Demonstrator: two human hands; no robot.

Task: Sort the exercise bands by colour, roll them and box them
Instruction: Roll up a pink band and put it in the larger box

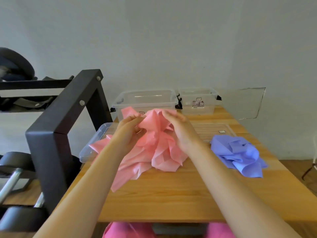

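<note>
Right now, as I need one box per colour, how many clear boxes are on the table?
2. The larger box stands at the back, behind the pink bands; the smaller box stands beside it, on its right. None seems hidden.

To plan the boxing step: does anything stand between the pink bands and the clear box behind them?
Nothing visible does. The left hand and right hand hold the pink bands directly in front of the open clear box.

Light even and diffuse, moderately bright, with a cool cast on the wall (171,40); faint, soft-edged shadow under the pink bands (159,152) on the tabletop (171,194); slight sheen on the clear boxes (145,98); whole picture a little soft; black rack (56,134) bows at the left edge.
</note>
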